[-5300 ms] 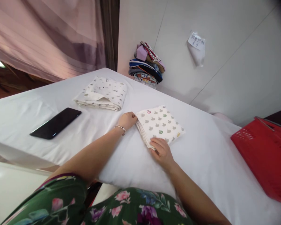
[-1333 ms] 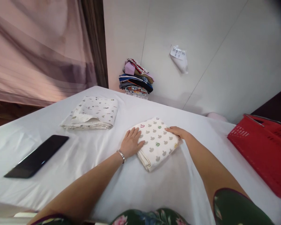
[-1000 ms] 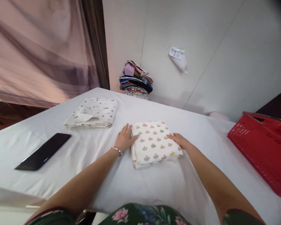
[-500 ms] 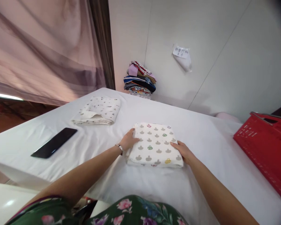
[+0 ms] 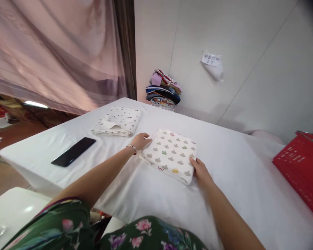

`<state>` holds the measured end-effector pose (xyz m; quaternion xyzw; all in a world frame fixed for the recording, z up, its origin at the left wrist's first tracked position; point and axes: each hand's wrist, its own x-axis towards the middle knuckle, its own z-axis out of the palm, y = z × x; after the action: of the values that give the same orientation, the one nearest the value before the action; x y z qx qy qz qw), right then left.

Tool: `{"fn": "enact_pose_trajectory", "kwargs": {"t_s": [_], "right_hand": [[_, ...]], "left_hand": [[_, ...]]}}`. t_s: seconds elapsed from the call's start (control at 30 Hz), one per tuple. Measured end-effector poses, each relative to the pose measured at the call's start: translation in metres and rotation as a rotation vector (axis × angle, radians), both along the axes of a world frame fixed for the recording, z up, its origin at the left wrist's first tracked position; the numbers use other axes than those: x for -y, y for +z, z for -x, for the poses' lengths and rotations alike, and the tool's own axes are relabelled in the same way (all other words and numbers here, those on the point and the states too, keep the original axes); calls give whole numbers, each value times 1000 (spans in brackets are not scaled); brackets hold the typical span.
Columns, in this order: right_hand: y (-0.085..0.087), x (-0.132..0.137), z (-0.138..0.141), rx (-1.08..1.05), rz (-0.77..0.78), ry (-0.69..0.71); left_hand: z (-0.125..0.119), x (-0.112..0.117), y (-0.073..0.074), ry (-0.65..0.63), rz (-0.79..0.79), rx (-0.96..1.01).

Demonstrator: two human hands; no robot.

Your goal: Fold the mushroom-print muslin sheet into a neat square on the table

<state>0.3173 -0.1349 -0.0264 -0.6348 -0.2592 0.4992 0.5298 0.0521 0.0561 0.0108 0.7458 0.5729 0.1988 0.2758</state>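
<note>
A folded white cloth [image 5: 169,152] printed with grey, red, green and yellow mushroom-like shapes lies turned at an angle on the white-covered table. My right hand [image 5: 201,172] grips its right edge, thumb on top and the other fingers mostly hidden beneath or behind. At the upper left edge is my left hand [image 5: 141,141], wearing a bracelet, its fingers loosely stretched toward the cloth. Whether those fingertips touch it is hard to see. Farther left lies a second folded white cloth [image 5: 121,119] with small dark prints, one layer slightly raised at the front.
A black phone-like slab [image 5: 73,151] rests on the table's left side. A red basket [image 5: 301,170] stands at the right. Stacked folded fabrics [image 5: 163,91] sit by the wall beyond the table. A white stool-like surface [image 5: 18,215] is at lower left.
The mushroom-print cloth has turned clockwise and shifted slightly. My left hand has come off its top to the upper left edge; my right hand stays on the right edge. The view has shifted left.
</note>
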Motion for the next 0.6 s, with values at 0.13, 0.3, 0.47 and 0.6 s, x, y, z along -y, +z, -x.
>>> {"fn": "enact_pose_trajectory", "kwargs": {"t_s": [0.13,0.3,0.47,0.6], "right_hand": [[-3,3,0,-32,-35,-22],[-5,5,1,8,-64,-18],[-7,6,1,18,-80,-19],[-7,7,2,19,-101,-6]], "left_hand": [[3,25,7,-36,-114,-65],[-14,37,11,-51,-102,-255],[-17,32,10,-59,-43,-300],[-10,33,9,-41,-50,-280]]}}
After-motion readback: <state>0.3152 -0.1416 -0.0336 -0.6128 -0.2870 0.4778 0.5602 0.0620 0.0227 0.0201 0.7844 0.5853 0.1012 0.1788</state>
